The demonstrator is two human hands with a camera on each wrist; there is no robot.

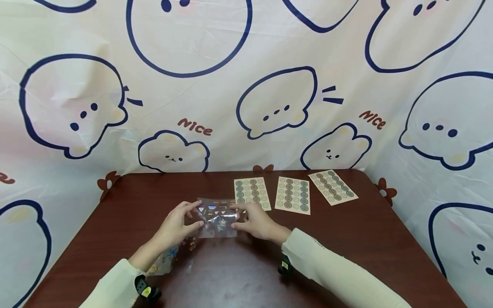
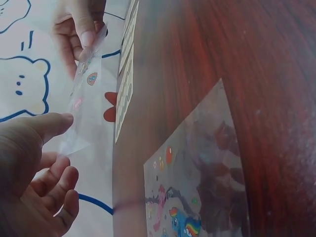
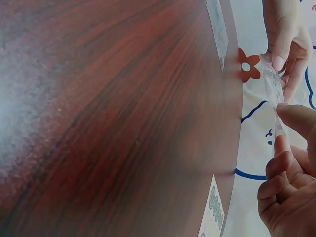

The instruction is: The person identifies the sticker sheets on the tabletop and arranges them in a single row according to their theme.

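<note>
A clear plastic sticker sheet (image 1: 218, 217) with small printed shapes is held up over the table between both hands. My left hand (image 1: 174, 226) pinches its left edge between thumb and fingers. On the opposite edge, my right hand (image 1: 259, 221) grips it the same way. Seen from the left wrist, the held sheet (image 2: 85, 101) is almost edge-on, showing a few small coloured prints. Below and beside the left forearm, another clear sticker sheet (image 2: 195, 192) lies on the table; it carries a blue cartoon pony with a rainbow mane. The left arm partly covers that sheet in the head view.
Three cream sheets of round stickers lie toward the back of the dark wooden table (image 1: 346, 252): a left one (image 1: 252, 193), a middle one (image 1: 292, 195) and a tilted right one (image 1: 333, 187). A cartoon-printed cloth (image 1: 223, 102) hangs behind the table.
</note>
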